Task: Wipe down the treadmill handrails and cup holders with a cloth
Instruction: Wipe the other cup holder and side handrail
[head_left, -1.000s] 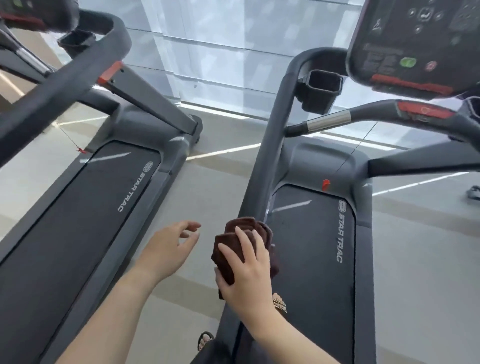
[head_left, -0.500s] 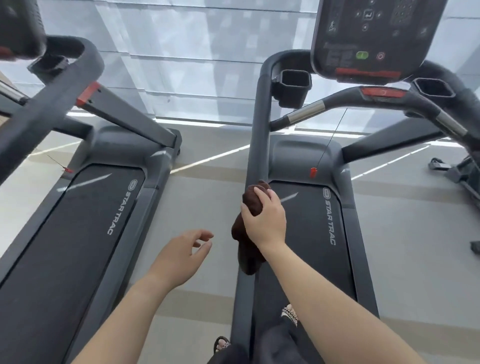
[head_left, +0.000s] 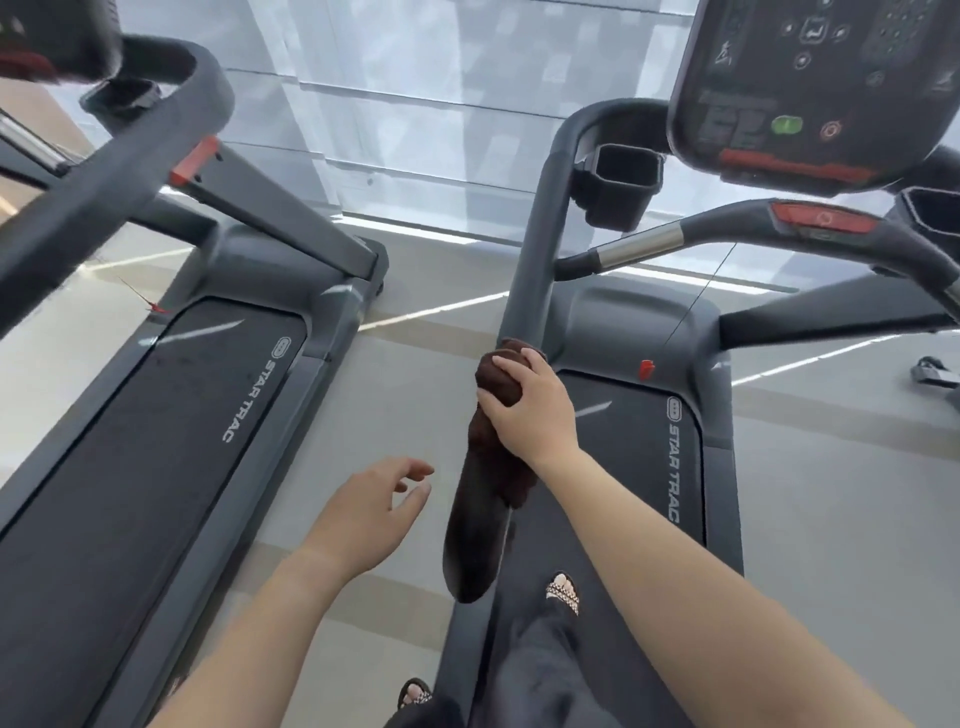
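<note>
The cloth (head_left: 496, 410) is being squeezed around the left handrail (head_left: 537, 249) by the right hand (head_left: 535, 410), its grip pressing the fabric onto the bar. The left hand (head_left: 371, 506) is hovering beside it, fingers spread and empty. Wrapping fully and keeping firm pressure is probably cleaning best. The rail's long axis is running away toward the cup holder (head_left: 621, 179).

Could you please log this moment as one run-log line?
right hand: grips brown cloth on left handrail | left hand: open, empty | cup holder: untouched
</note>
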